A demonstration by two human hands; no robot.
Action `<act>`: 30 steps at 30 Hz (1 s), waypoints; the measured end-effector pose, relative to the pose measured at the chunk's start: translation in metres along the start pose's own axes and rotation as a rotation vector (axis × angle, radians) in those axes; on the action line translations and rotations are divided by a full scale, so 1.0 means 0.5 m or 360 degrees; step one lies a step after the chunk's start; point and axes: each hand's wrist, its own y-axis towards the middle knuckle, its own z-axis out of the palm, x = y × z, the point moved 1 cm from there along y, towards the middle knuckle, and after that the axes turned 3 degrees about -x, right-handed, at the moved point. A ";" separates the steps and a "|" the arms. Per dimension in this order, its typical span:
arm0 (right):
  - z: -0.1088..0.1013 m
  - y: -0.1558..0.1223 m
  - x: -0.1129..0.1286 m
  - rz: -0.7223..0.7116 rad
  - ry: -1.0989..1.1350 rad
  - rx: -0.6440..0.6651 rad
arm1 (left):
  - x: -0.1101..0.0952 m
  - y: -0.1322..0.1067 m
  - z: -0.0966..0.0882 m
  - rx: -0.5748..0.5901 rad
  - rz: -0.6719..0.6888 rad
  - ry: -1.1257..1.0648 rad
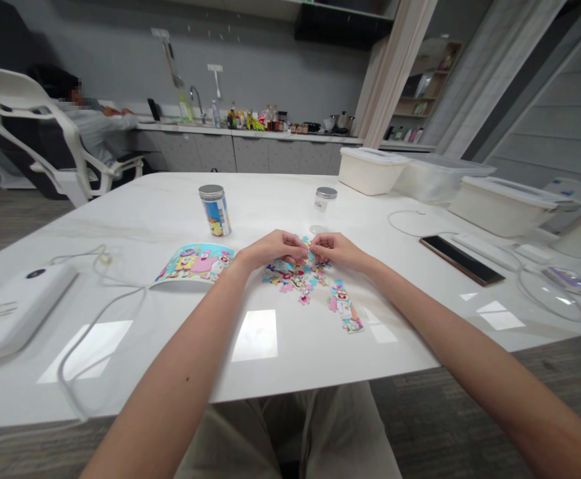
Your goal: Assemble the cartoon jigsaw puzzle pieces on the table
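Our left hand (270,249) and right hand (340,251) were together over the table, fingertips (306,247) meeting just above the pile. Couldn't tell if they pinched a piece; the spot was too small to read. Neither hand was clamped on anything bigger.

The jigsaw pieces (300,276) lay in a loose cluster right under the hands, on the white table (280,359), with a joined strip (345,307) running off toward the lower right. They were cartoon-printed, mostly pink, blue and yellow.

Just beside our left hand lay a picture card (195,263), same cartoon style, curling slightly at its near edge. Beyond it stood a tall jar (215,210) with a metal lid and printed label. A smaller jar (324,198), also metal-lidded, stood farther ahead, past our right hand.

On the right side: a dark phone (463,261), white cable (550,294), and plastic tubs (502,206) with lids along the far edge. On the left: a white box (16,309) with its cable.

Well apart, at the back, a person (98,126) sat in a white chair (36,113) by a counter (290,132) crowded with bottles.
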 end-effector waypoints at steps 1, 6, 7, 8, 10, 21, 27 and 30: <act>0.000 0.000 0.000 -0.0005 -0.0023 0.0000 | 0.001 0.001 -0.001 -0.0020 0.0013 0.0012; -0.029 -0.007 0.010 -0.0109 -0.0432 -0.0047 | 0.006 0.007 -0.010 -0.0238 0.0065 0.0098; -0.041 -0.009 0.012 -0.0151 -0.0585 -0.0071 | 0.006 0.008 -0.012 -0.0273 0.0055 0.0104; -0.053 -0.011 0.012 -0.0181 -0.0725 -0.0075 | 0.007 0.009 -0.013 -0.0301 0.0044 0.0105; -0.075 -0.015 0.007 -0.0183 -0.0891 -0.0048 | 0.009 0.009 -0.015 -0.0340 0.0025 0.0110; -0.087 -0.014 -0.020 -0.0078 -0.1077 0.0056 | 0.007 0.011 -0.011 -0.0444 0.0022 0.0459; -0.074 -0.011 -0.009 -0.0217 -0.1100 -0.0017 | 0.009 0.013 -0.018 -0.0541 0.0111 0.1113; -0.064 -0.010 -0.006 -0.0368 -0.1075 -0.0028 | 0.010 0.010 -0.020 -0.0488 0.0164 0.1488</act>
